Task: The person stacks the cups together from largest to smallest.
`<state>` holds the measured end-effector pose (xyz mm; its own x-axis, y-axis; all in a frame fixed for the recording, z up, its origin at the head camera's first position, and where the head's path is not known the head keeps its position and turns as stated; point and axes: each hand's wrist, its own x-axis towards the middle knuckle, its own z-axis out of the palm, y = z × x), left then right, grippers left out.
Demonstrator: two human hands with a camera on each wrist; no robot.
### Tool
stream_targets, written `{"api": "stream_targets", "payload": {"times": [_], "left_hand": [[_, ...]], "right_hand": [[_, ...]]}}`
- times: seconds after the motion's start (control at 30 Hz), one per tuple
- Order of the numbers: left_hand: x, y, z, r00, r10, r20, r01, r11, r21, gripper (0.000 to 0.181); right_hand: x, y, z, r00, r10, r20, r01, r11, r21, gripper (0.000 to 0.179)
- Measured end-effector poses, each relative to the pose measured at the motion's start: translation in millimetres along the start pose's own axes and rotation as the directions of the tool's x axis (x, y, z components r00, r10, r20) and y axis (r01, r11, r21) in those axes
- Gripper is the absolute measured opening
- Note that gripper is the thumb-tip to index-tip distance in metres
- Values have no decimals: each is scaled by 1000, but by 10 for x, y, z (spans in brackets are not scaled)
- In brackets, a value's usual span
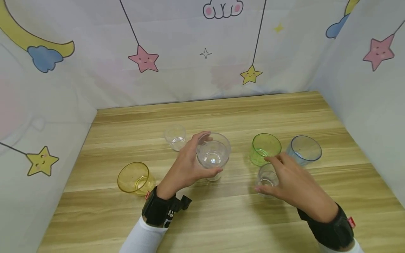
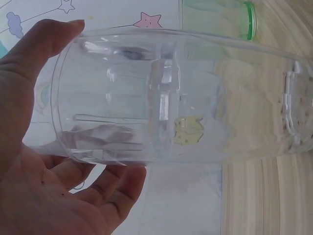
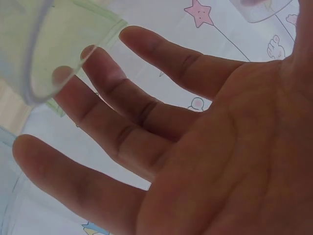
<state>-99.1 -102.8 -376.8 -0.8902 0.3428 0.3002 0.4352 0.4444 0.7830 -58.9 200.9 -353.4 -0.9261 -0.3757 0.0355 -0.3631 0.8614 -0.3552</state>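
Observation:
My left hand [image 1: 186,163] holds a clear cup [image 1: 225,156] near its rim, thumb on the near side and fingers on the far side. In the left wrist view this clear cup [image 2: 107,105] sits nested in the top of a second clear cup [image 2: 244,112], whose base reaches down to the table. At the right, my right hand [image 1: 294,182] is spread around a small clear cup [image 1: 268,181], thumb in front and fingers behind. The right wrist view shows straight, parted fingers [image 3: 132,127], with some fingertips behind a clear rim [image 3: 32,73].
Just behind the right hand stand a green cup [image 1: 265,144] and a blue cup [image 1: 306,149]. A yellow cup [image 1: 134,177] leans over left of the left forearm, and another small clear cup [image 1: 175,137] stands farther back. Printed cloth walls [image 1: 183,84] border the wooden table [image 1: 215,225].

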Motion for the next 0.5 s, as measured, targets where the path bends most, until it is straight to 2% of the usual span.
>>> {"api": "stream_targets", "payload": {"times": [0.2,0.37,0.5], "left_hand": [[9,-24,9,1000,9,1,-9,1000,-16,96],[6,-36,14,1000,6,6,-6,999,-37,98],[5,-42,18,1000,1,6,-1,999,-40,97]], "right_hand": [[5,25,40,1000,5,11,-6,1000,22,86],[6,27,50,997,40,58,-40,999,1,92],[11,24,58,998,35,59,-34,999,-19,88]]}}
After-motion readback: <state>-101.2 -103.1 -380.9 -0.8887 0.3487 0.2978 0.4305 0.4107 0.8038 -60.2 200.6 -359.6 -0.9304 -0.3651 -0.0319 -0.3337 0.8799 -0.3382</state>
